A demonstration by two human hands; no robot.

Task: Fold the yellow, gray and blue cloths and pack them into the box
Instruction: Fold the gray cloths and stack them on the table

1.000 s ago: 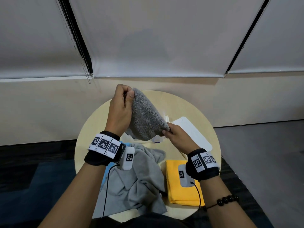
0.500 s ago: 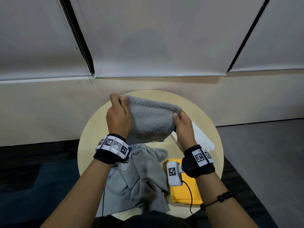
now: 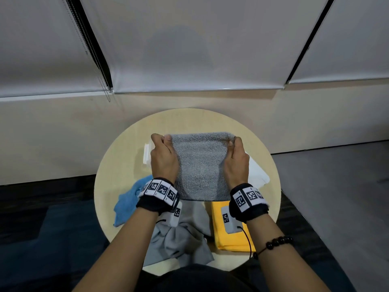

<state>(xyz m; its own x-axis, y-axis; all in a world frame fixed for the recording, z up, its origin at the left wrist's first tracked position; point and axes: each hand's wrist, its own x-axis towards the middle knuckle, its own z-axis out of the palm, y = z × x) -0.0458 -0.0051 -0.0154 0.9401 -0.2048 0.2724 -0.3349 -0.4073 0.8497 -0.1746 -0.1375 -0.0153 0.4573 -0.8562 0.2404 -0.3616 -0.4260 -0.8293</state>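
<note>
**Entry: cloth-folding, gray piece in hand**

1. Left hand: thumb and fingers pinch the upper left corner of the gray terry cloth.
2. Right hand: pinches the upper right corner in the same way. The cloth is stretched flat between the two hands and raised off the counter, its lower edge hanging free between the wrists.
3. White box: beyond and beneath the hands, mostly hidden by the held cloth. A white piece shows outside each hand (box or lid, I cannot tell which).
4. Blue cloth: crumpled, just outside the left wrist.
5. Pale gray cloth: crumpled, nearer the body than the wrists, beside the left forearm.
6. Yellow cloth: a flat, folded rectangle under the right wrist.

Step, as judged: the gray terry cloth is mid-fold, squared up in the air. The yellow looks done, the blue and pale gray untouched, and nothing visibly packed.

Next move, as judged: bring the top edge down to meet the bottom, or lay the cloth on the counter, keeping both corners level so the fold stays square.
</note>
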